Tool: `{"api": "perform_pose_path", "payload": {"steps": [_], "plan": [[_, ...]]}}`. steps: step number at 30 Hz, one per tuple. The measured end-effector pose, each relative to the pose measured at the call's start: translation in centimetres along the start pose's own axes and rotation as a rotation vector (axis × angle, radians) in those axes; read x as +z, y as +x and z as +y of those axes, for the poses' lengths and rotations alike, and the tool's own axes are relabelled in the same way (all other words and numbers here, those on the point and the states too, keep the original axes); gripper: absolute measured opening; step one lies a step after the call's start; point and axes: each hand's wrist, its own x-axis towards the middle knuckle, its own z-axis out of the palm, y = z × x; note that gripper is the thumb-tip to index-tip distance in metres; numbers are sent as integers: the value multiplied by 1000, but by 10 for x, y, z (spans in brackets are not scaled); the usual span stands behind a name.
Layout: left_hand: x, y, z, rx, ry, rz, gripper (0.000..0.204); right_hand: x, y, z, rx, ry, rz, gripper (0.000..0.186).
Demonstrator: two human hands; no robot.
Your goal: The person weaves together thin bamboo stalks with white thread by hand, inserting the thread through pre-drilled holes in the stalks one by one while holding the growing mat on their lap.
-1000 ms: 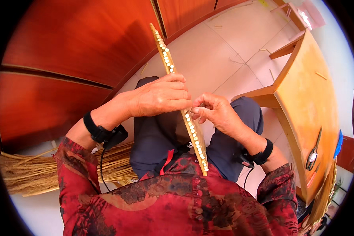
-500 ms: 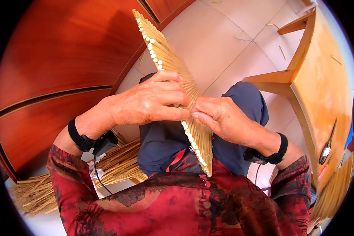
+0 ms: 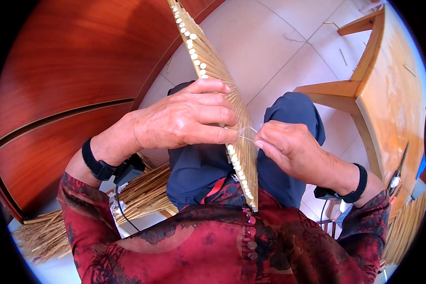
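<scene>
Tiled floor (image 3: 284,61), red cabinet fronts (image 3: 71,61): stalk panel (image 3: 246,154) and thread in two hands

We see the panel over the lap, running from the shirt front to the far left, a row of pale round cut ends along its left edge. Left hand (image 3: 184,116) grips it about midway, fingers curled over that edge. Right hand (image 3: 293,146), just right of the panel, pinches a thin pale thread (image 3: 246,138) between thumb and fingers; we see it looped across to the left fingertips. Dark trousers (image 3: 291,118) sit either side below. Both wrists carry black bands (image 3: 95,163); red patterned shirt (image 3: 175,246) at the near edge. Near left, we note a loose stalk bundle (image 3: 137,194). Right side: wooden table (image 3: 395,104) with scissors (image 3: 396,175) and a short stalk piece (image 3: 409,70) on top.
</scene>
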Motion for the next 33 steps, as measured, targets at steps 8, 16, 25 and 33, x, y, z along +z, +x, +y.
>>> {"api": "perform_pose_path", "payload": {"steps": [8,16,25,33], "plan": [[3,-2,-2,19,12,12,17,-18,-4,-11,110,-59,-45,11],[9,-10,-2,-2,29,61,18,0,28,-22,390,325,69,13],[6,-8,-2,4,-11,45,20,20,31,1,209,163,-22,12],[9,-6,1,4,-49,38,21,20,15,-5,103,22,-4,13]]}}
